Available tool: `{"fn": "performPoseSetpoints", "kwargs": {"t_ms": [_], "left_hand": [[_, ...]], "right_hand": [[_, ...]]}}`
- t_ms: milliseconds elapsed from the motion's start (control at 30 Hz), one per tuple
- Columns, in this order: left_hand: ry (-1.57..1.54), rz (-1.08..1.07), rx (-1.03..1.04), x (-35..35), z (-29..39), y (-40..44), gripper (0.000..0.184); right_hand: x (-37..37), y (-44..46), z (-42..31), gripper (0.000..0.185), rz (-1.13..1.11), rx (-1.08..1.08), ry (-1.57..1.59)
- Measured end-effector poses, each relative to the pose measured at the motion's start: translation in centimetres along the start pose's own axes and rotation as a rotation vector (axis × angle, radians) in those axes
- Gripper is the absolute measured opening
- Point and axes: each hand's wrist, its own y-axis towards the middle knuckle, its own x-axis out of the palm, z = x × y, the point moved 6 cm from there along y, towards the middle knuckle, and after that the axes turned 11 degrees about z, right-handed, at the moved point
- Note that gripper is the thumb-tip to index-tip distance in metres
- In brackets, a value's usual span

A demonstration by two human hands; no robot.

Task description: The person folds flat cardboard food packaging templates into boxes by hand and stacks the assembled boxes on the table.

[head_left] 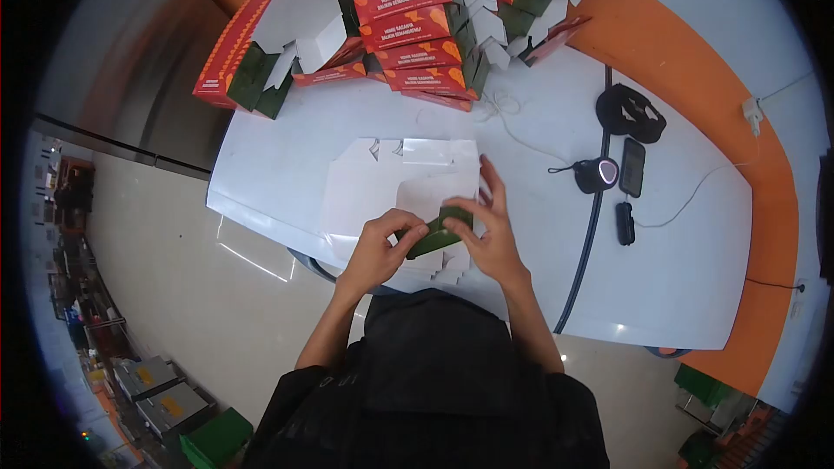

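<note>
Sheet: just the one, white side up on the bench [686, 274], right in front of the person. The sheet [356, 182] lies mostly flat.
Green flap: one, at the near side of the sheet, tipped up between the hands. The flap [432, 243] looks like part of the sheet, but the join is hidden.
Left hand: this hand [384, 246] is pinching the flap's left end, thumb on top.
Right hand: the other hand [492, 239] has the flap's right end between thumb and fingers.
Progress: pretty early on this one, I'd say. One flap's being worked; the other panels aren't folded, so most of the folding looks left to do.
Red boxes: five full fronts in the middle stack [410, 28], plus an edge poking out underneath. More sit either side, too jumbled to count, and they look at least partly folded.
Gadgets: one phone [633, 168], one round device [595, 175] with a lit ring.
</note>
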Motion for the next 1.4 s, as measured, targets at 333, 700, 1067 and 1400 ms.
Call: {"fn": "performPoseSetpoints", "kwargs": {"t_ms": [333, 700, 1067, 1400], "left_hand": [[0.381, 0.067, 0.419, 1.5, 6.4, 1.1, 0.019], [0.473, 0.187, 0.212, -3.5, -2.5, 0.2, 0.098], [0.682, -0.282, 0.336, 4.3, -16.1, -6.4, 0.064], [0.642, -0.450, 0.537, 3.4, -12.7, -4.1, 0.030]], "right_hand": [[1.0, -2.7, -2.3, 0.075, -0.132, 0.084, -0.139], [-15.2, 21.8, -12.6, 0.101, 0.442, -0.457, 0.149], [-15.4, 32.4, -13.7, 0.081, 0.416, -0.409, 0.131], [-8.6, 0.9, 7.4, 0.069, -0.167, 0.365, -0.013]]}}
